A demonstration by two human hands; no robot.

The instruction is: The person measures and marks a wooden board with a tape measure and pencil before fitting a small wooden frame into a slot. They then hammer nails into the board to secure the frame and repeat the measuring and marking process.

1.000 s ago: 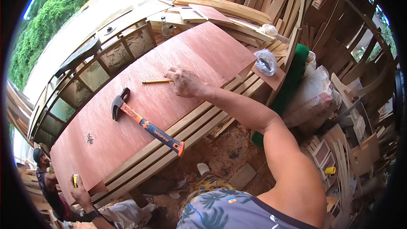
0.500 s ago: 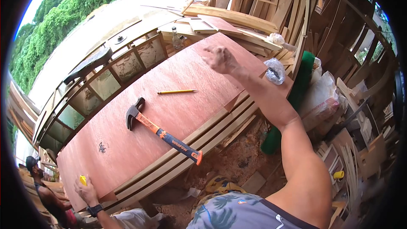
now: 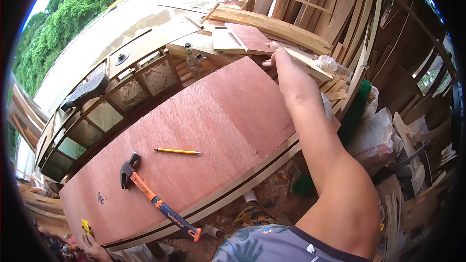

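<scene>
A reddish plywood panel lies across the work surface in front of me. At its far right end, my right hand reaches out with fingers apart, beside a smaller reddish board. My left hand is at the panel's near left corner, its fingers around the lower end of a yellow and black tape measure; part of that grip is hidden. On the panel rest a claw hammer with an orange and dark blue handle, and a yellow pencil.
Behind the panel stands a wooden frame with mesh panes, a dark block on top. A glass bottle is near the panel's far edge. Planks lean at the back; plastic sacks and a green roll sit right.
My right hand has moved farther out, past the panel's far end, and its fingers have spread. Less of the wooden strips shows along the panel's near edge. The view has shifted.
</scene>
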